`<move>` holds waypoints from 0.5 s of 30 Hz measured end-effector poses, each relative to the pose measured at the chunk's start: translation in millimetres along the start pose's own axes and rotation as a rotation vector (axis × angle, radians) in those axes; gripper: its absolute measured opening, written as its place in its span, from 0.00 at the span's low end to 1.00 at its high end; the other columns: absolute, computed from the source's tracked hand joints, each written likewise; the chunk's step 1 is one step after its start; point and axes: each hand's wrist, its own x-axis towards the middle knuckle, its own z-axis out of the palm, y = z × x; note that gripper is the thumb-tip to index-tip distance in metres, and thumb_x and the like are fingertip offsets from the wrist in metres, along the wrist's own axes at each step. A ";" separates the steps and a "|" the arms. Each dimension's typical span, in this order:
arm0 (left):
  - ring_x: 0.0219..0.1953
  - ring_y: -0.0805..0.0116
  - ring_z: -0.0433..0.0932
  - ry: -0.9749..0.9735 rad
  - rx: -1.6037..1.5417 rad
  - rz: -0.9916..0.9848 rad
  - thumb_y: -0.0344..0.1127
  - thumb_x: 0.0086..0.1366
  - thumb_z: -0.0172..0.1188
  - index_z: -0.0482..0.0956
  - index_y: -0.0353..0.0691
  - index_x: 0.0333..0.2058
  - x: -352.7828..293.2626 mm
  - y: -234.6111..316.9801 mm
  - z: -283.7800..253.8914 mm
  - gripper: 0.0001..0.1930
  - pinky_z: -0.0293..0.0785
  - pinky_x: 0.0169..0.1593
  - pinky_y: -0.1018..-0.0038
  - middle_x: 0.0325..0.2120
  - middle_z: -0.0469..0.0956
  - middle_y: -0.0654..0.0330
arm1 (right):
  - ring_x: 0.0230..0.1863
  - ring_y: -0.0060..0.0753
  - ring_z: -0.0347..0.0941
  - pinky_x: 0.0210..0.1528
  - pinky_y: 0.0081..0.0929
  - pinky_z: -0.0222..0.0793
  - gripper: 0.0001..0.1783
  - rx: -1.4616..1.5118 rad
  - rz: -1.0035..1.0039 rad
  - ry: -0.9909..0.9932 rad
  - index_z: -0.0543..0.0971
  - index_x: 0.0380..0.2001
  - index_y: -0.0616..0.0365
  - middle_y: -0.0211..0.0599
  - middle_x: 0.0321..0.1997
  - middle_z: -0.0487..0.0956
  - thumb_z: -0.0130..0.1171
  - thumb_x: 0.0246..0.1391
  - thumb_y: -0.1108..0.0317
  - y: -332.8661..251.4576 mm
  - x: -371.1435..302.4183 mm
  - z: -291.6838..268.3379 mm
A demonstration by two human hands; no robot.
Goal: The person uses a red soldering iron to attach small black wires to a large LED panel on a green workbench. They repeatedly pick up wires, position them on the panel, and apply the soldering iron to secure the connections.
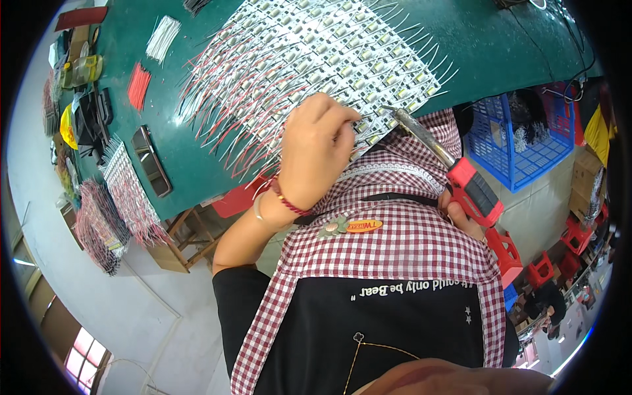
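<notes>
A white panel of small circuit boards [309, 46] lies on the green table [500, 59], with rows of red and white wires standing out from it. Over its near edge is my left hand [319, 148], fingers curled and pinched close to the boards; whatever sits between the fingertips is too small to make out. My right hand [466, 222] is closed around the red and black handle of a soldering iron [475, 191]. The iron's metal barrel points up and left, its tip at the panel's near right corner, close to my left fingertips.
Left of the panel lie a white wire bundle [162, 38], a red wire bundle [138, 85] and a phone [151, 161]. Wired board strips [128, 191] hang over the table's left edge. At right, below table height, stands a blue crate [510, 148]; beyond it are red stools [540, 268].
</notes>
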 end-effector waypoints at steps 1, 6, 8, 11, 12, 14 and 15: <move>0.29 0.62 0.72 0.011 -0.042 -0.042 0.21 0.49 0.61 0.80 0.41 0.30 0.2 -0.6 -7.8 0.09 0.66 0.35 0.66 0.24 0.71 0.60 | 0.24 0.35 0.75 0.26 0.27 0.69 0.08 0.026 0.045 -0.013 0.79 0.25 0.63 0.36 0.24 0.78 0.64 0.42 0.70 -1.1 -0.5 -0.7; 0.29 0.61 0.70 0.187 0.075 0.005 0.20 0.47 0.62 0.81 0.41 0.31 -5.6 16.8 -23.0 0.12 0.64 0.35 0.67 0.24 0.71 0.60 | 0.23 0.30 0.74 0.27 0.25 0.68 0.09 0.196 0.157 -0.010 0.79 0.25 0.62 0.33 0.23 0.78 0.62 0.46 0.66 -18.4 3.7 -0.5; 0.29 0.63 0.71 0.145 0.065 0.050 0.18 0.47 0.62 0.82 0.40 0.32 -11.3 20.5 -7.1 0.13 0.66 0.34 0.69 0.25 0.71 0.60 | 0.22 0.29 0.74 0.27 0.24 0.68 0.10 0.213 0.148 -0.030 0.78 0.26 0.62 0.33 0.22 0.77 0.62 0.47 0.65 -18.1 4.7 -1.5; 0.31 0.61 0.71 0.077 0.134 0.079 0.17 0.49 0.61 0.82 0.39 0.36 -17.3 24.8 5.4 0.15 0.67 0.35 0.69 0.27 0.72 0.60 | 0.23 0.28 0.73 0.27 0.25 0.67 0.12 0.136 0.116 -0.039 0.78 0.26 0.62 0.33 0.22 0.76 0.62 0.49 0.62 -17.5 1.8 -5.7; 0.32 0.61 0.71 0.071 0.148 0.062 0.18 0.50 0.61 0.82 0.40 0.37 -19.9 23.4 7.5 0.15 0.66 0.35 0.69 0.27 0.71 0.59 | 0.23 0.28 0.72 0.27 0.25 0.67 0.13 0.118 0.115 -0.041 0.78 0.26 0.62 0.33 0.22 0.76 0.62 0.49 0.62 -17.4 0.7 -7.4; 0.32 0.61 0.71 0.098 0.182 0.044 0.18 0.51 0.61 0.82 0.40 0.37 -21.7 20.5 5.4 0.14 0.66 0.35 0.69 0.27 0.71 0.60 | 0.24 0.28 0.72 0.28 0.26 0.67 0.13 0.129 0.156 -0.042 0.78 0.26 0.61 0.34 0.22 0.75 0.61 0.49 0.60 -18.5 -1.7 -9.8; 0.32 0.61 0.71 0.098 0.250 0.021 0.19 0.51 0.62 0.82 0.40 0.36 -22.5 19.6 -2.0 0.13 0.66 0.35 0.69 0.27 0.71 0.60 | 0.24 0.28 0.72 0.29 0.27 0.67 0.13 0.146 0.182 -0.045 0.78 0.27 0.61 0.34 0.22 0.75 0.61 0.49 0.60 -19.5 -3.2 -11.3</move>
